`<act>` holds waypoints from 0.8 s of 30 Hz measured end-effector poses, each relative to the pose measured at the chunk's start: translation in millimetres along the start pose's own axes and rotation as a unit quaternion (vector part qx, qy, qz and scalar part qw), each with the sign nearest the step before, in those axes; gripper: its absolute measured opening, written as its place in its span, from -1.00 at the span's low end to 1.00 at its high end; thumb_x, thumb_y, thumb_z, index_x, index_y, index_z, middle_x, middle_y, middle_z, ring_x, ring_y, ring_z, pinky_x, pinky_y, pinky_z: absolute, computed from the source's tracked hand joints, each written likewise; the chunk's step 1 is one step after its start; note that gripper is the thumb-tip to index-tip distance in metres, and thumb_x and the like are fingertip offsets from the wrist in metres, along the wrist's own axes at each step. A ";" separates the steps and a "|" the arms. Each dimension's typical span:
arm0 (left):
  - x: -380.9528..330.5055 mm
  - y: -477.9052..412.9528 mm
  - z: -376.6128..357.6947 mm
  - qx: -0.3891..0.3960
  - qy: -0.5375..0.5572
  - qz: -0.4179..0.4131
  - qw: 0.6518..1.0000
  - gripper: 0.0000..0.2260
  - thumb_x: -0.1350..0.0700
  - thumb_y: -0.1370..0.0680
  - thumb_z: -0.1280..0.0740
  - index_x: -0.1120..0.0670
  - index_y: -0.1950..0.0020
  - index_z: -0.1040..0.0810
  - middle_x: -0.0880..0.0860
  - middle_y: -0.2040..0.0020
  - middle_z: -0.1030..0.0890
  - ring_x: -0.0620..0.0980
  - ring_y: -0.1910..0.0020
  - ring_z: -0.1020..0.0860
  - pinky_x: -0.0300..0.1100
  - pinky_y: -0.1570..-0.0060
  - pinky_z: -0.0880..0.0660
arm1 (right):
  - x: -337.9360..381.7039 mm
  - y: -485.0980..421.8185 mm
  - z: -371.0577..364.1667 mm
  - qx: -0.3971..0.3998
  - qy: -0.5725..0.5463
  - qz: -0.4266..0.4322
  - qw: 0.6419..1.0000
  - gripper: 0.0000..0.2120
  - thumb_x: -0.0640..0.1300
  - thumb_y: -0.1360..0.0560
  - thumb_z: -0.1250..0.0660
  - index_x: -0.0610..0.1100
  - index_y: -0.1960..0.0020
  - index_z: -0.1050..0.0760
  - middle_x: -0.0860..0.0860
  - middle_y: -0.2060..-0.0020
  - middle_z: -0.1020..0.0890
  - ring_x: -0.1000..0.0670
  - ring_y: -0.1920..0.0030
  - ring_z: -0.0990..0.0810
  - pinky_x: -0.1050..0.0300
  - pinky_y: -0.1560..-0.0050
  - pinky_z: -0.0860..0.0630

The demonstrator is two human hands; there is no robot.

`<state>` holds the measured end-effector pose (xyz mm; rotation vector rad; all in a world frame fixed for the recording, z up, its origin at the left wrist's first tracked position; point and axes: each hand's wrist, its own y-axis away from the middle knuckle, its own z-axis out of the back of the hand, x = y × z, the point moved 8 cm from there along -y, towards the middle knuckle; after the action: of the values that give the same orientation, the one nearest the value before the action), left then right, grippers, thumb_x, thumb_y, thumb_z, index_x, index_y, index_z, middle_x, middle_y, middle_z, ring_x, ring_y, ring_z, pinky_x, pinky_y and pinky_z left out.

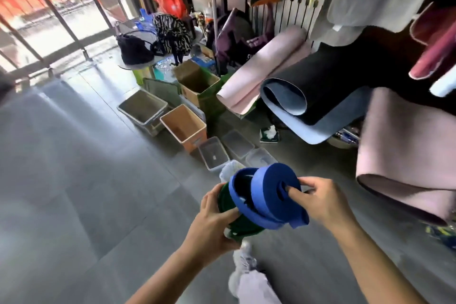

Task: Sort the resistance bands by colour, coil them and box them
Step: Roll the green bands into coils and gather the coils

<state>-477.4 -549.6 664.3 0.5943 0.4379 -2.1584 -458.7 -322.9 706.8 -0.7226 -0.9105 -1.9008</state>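
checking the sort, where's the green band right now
Head view, low centre: the green band is gripped by the left hand, pressed against the blue band that the right hand pinches.

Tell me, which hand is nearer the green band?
Left. The left hand grips the green band; the right hand pinches the blue coil beside it.

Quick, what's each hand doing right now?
Left hand: closed, gripping the green band.
Right hand: closed, holding the coiled blue band, fingers tucked into its centre.
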 end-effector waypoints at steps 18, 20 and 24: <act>441.3 -265.8 -40.3 0.189 -0.017 0.120 0.975 -0.39 -0.12 -0.23 -0.44 -0.32 -0.28 -0.45 0.05 -0.45 -0.18 0.07 -0.41 -0.24 -0.27 -0.23 -0.31 | -72.9 -321.6 -230.7 -0.159 -0.186 -0.283 0.927 -0.84 -0.21 -0.38 -0.43 -0.10 0.05 -0.65 0.06 0.34 -0.65 -0.10 0.22 -0.65 0.01 0.17 -0.56; 485.5 -287.3 -72.6 0.209 -0.023 0.103 0.972 -0.40 -0.13 -0.25 -0.45 -0.32 -0.29 -0.44 0.04 -0.45 -0.18 0.06 -0.40 -0.25 -0.26 -0.24 -0.33 | -93.9 -347.0 -263.0 -0.166 -0.197 -0.304 0.917 -0.87 -0.22 -0.38 -0.43 -0.01 0.15 -0.62 0.07 0.32 -0.65 -0.11 0.21 -0.64 -0.02 0.06 -0.55; 567.3 -322.6 -153.1 0.247 -0.043 0.086 0.964 -0.40 -0.13 -0.29 -0.46 -0.32 -0.31 -0.41 0.01 -0.44 -0.16 0.00 -0.40 -0.25 -0.27 -0.22 -0.36 | -154.1 -397.3 -325.0 -0.180 -0.200 -0.315 0.910 -0.83 -0.18 -0.35 -0.44 0.09 0.28 -0.58 0.06 0.34 -0.69 -0.10 0.20 -0.66 -0.07 0.03 -0.58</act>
<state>-1001.7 -642.8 257.2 0.7742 -0.2062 -2.1171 -783.6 -381.8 284.6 -1.1736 -1.1554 -2.5930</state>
